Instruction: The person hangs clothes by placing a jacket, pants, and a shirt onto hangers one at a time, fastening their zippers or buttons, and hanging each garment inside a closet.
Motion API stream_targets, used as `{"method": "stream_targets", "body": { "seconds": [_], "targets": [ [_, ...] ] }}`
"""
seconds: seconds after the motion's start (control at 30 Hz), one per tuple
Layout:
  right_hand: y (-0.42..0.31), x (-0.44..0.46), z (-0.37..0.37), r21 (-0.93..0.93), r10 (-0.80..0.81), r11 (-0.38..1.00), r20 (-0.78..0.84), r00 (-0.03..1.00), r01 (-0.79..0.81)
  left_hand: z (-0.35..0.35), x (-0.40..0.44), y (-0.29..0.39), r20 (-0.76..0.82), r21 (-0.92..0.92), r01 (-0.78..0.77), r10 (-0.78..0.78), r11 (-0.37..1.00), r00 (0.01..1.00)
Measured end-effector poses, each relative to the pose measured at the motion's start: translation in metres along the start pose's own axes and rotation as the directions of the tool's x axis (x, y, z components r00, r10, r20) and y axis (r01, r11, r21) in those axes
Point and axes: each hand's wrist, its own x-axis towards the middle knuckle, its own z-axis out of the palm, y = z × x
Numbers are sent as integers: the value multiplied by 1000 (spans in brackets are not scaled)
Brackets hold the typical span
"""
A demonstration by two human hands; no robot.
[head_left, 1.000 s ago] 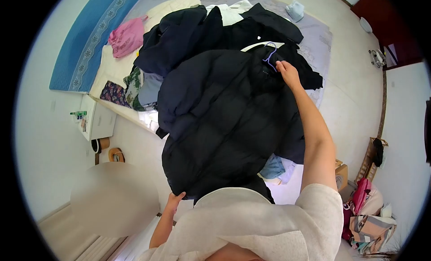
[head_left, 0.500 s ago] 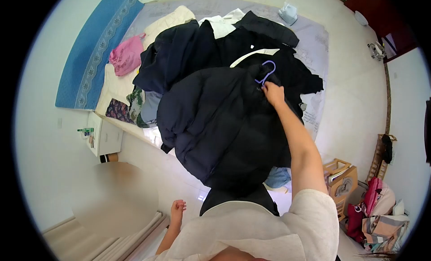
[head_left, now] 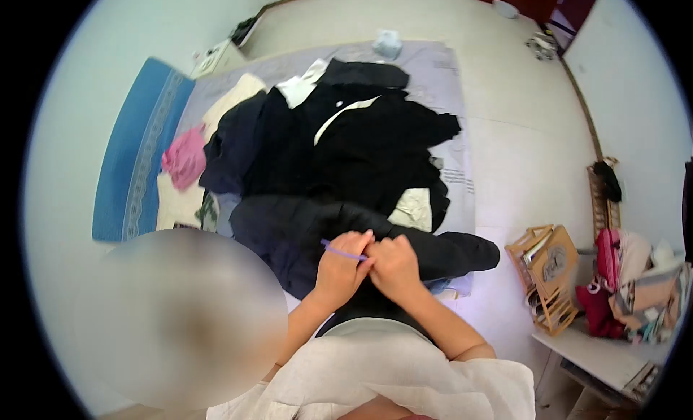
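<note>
Both hands meet at the collar of the black puffer jacket [head_left: 281,221], close to my body. My right hand [head_left: 393,268] is closed on the purple hanger [head_left: 345,251] at the collar. The hanger's hook points left and crosses over the back of my left hand [head_left: 343,270]. My left hand is closed on the jacket's collar area, its fingertips touching my right hand; what lies under the fingers is partly hidden. One jacket sleeve [head_left: 469,252] stretches out to the right. Beyond lies a pile of black clothes [head_left: 346,153] on the bed [head_left: 440,73].
A pink bag [head_left: 185,156] and a blue headboard [head_left: 133,156] are at the left. At the right stand a wooden rack [head_left: 548,276] and a heap of bags and cloth [head_left: 635,294]. A blurred round patch covers the lower left.
My left hand has come up from the lower left to join my right hand at the collar. The collar and hanger have moved down toward my body, and the view has shifted.
</note>
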Motion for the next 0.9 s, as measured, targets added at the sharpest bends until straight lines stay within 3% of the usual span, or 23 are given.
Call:
{"method": "stream_targets", "body": {
  "seconds": [0.1,0.2,0.3,0.33,0.4,0.47,0.53,0.57,0.7,0.77,0.9],
  "targets": [
    [-29,-51,-21,-18,2,1000,-41,999,-2,5,-29,26,101,-63,-33,39,997,994],
    [-66,-102,-47,-105,25,994,34,999,-22,-1,-60,48,129,-171,-274,297,946,946],
    [-111,-150,-80,-102,5,994,-246,969,-31,-22,-75,83,235,-210,-327,372,921,898],
    [-120,-176,-95,-126,6,991,-274,962,-42,-29,-78,94,258,-202,-338,383,919,887],
    [-142,-205,-129,-93,285,940,-312,906,-327,-33,-84,113,151,-348,-406,478,845,865],
    [-152,-242,-145,-125,431,879,-206,879,-460,-37,-91,145,119,-436,-457,553,775,825],
    [-171,-280,-144,35,591,807,-8,807,-590,-34,-105,166,102,-505,-498,622,705,776],
    [-180,-294,-143,50,536,844,-86,840,-534,-29,-112,176,59,-563,-504,640,655,766],
    [-209,-358,-171,106,619,785,-80,781,-611,-6,-128,237,127,-675,-427,665,602,736],
    [-220,-400,-185,111,684,727,-23,729,-678,13,-144,275,124,-726,-425,711,541,692],
    [-253,-497,-228,124,751,660,-128,647,-741,60,-179,371,105,-814,-427,823,394,558]
  ]
}}
